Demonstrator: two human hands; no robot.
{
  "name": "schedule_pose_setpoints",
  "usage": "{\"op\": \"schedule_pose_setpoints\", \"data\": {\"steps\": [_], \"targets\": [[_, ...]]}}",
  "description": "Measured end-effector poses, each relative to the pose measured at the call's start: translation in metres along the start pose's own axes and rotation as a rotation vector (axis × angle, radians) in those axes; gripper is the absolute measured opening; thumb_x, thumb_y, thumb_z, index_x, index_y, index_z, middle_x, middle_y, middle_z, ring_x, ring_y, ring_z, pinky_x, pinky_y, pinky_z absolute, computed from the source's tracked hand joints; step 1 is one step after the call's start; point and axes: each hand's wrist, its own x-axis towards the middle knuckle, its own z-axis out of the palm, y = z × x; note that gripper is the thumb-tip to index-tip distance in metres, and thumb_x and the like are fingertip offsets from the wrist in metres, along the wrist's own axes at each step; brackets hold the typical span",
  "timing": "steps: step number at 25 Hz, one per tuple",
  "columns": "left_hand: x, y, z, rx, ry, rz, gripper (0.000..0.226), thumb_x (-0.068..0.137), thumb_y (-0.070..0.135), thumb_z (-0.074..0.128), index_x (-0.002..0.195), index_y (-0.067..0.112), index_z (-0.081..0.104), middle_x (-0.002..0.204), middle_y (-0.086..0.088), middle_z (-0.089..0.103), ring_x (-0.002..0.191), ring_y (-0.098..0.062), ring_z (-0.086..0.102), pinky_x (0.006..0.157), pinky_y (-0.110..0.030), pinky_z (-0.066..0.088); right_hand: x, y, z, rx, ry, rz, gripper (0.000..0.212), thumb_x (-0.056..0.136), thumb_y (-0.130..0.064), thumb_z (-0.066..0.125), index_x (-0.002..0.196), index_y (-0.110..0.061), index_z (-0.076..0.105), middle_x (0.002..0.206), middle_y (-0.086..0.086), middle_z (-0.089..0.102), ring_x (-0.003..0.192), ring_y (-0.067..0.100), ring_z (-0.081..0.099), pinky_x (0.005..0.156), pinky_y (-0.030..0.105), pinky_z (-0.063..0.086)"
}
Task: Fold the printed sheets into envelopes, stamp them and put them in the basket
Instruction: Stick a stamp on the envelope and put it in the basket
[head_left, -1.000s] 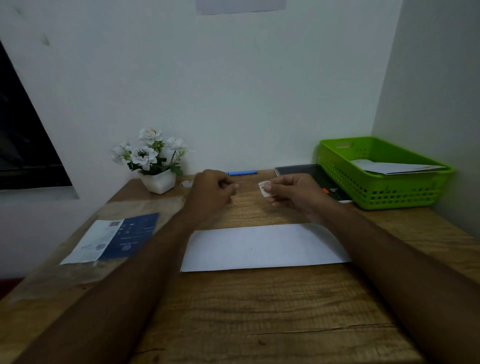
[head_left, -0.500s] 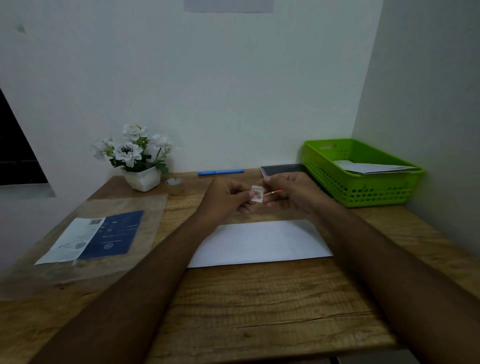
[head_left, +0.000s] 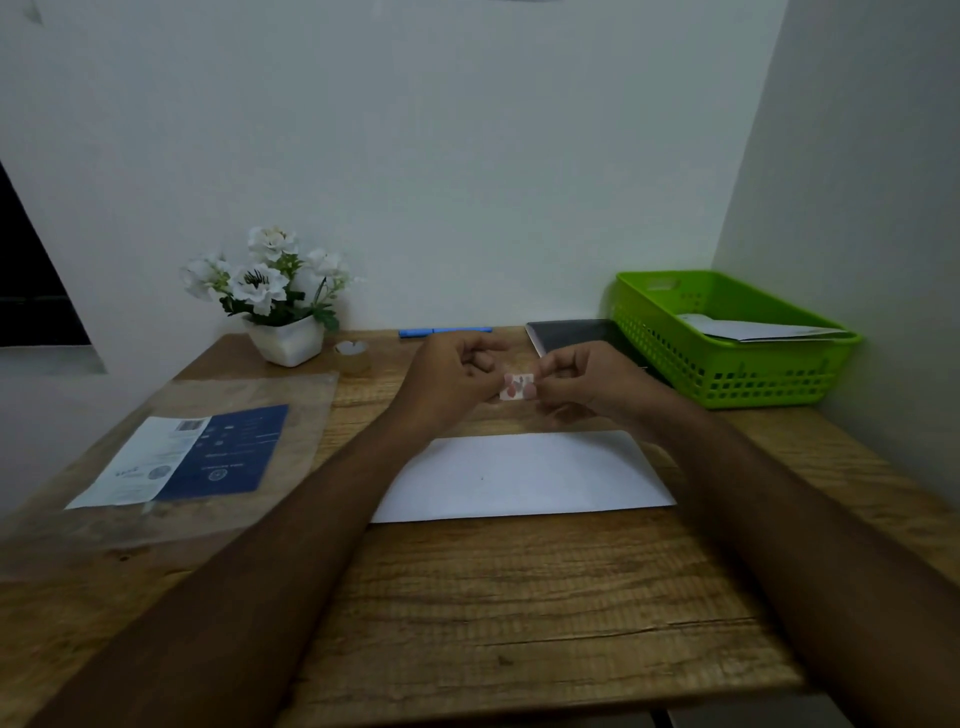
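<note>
**Stamp pinched between both grips, above the envelope**

The left grip and the right grip each pinch one edge of a small stamp. It is white with reddish-pink shapes and is held above the desk. Nearer the person, a plain white envelope lies flat. A green basket at the far right holds white paper.
</note>
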Motion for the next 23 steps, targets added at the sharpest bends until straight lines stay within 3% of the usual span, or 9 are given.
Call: {"op": "schedule_pose_setpoints", "data": {"steps": [3, 7, 9, 12, 16, 18, 23], "targets": [[-0.004, 0.002, 0.003, 0.104, -0.075, 0.070, 0.041, 0.078, 0.001, 0.071, 0.117, 0.007, 0.060, 0.074, -0.004, 0.069, 0.067, -0.014, 0.067, 0.071, -0.029, 0.056, -0.004, -0.006, 0.002, -0.083, 0.004, -0.068, 0.025, 0.078, -0.017, 0.078, 0.101, -0.008, 0.072, 0.085, 0.008, 0.075, 0.069, 0.011, 0.069, 0.061, 0.022, 0.055], [-0.005, 0.001, 0.007, 0.078, -0.090, 0.073, 0.043, 0.079, 0.003, 0.071, 0.120, 0.008, 0.058, 0.083, -0.010, 0.072, 0.075, -0.023, 0.070, 0.076, -0.036, 0.058, -0.011, -0.008, -0.005, -0.180, 0.011, -0.068, 0.013, 0.076, -0.010, 0.079, 0.087, -0.003, 0.076, 0.072, 0.009, 0.074, 0.057, 0.007, 0.065, 0.055, 0.019, 0.053], [-0.007, -0.002, 0.010, 0.072, -0.104, 0.058, 0.041, 0.080, 0.009, 0.072, 0.119, 0.011, 0.060, 0.084, -0.008, 0.071, 0.077, -0.019, 0.069, 0.075, -0.030, 0.057, -0.019, -0.003, -0.016, -0.128, 0.074, -0.044, 0.008, 0.078, -0.004, 0.076, 0.086, -0.005, 0.075, 0.068, 0.006, 0.073, 0.054, 0.007, 0.065, 0.054, 0.018, 0.054], [-0.015, -0.002, 0.022, 0.297, -0.278, 0.063, 0.037, 0.076, 0.033, 0.076, 0.107, 0.016, 0.067, 0.089, 0.003, 0.068, 0.080, -0.005, 0.062, 0.071, -0.015, 0.048, -0.043, 0.010, -0.035, 0.017, 0.270, -0.022, 0.018, 0.083, 0.000, 0.068, 0.101, 0.000, 0.071, 0.082, 0.013, 0.073, 0.055, 0.007, 0.066, 0.053, 0.017, 0.054], [-0.013, 0.007, 0.065, 0.517, -0.403, 0.106, 0.045, 0.071, 0.057, 0.071, 0.098, 0.021, 0.069, 0.098, 0.007, 0.065, 0.089, -0.008, 0.057, 0.076, -0.029, 0.048, -0.073, 0.030, -0.050, 0.098, 0.385, 0.096, 0.007, 0.083, -0.004, 0.069, 0.089, -0.001, 0.073, 0.081, 0.016, 0.074, 0.059, 0.014, 0.068, 0.052, 0.021, 0.056], [-0.005, 0.010, 0.077, 0.536, -0.448, 0.076, 0.047, 0.066, 0.058, 0.074, 0.099, 0.024, 0.068, 0.100, 0.008, 0.063, 0.093, -0.009, 0.055, 0.076, -0.031, 0.047, -0.077, 0.035, -0.053, 0.015, 0.388, 0.123, 0.006, 0.084, -0.007, 0.070, 0.086, -0.003, 0.073, 0.071, 0.009, 0.073, 0.053, 0.014, 0.066, 0.045, 0.020, 0.050], [0.000, 0.007, 0.082, 0.435, -0.432, -0.042, 0.041, 0.061, 0.049, 0.081, 0.093, 0.026, 0.073, 0.079, 0.016, 0.061, 0.078, -0.007, 0.055, 0.072, -0.034, 0.048, -0.078, 0.032, -0.047, -0.053, 0.343, 0.130, 0.009, 0.081, -0.013, 0.074, 0.086, -0.007, 0.075, 0.065, 0.003, 0.072, 0.050, 0.009, 0.062, 0.039, 0.018, 0.041]]}}
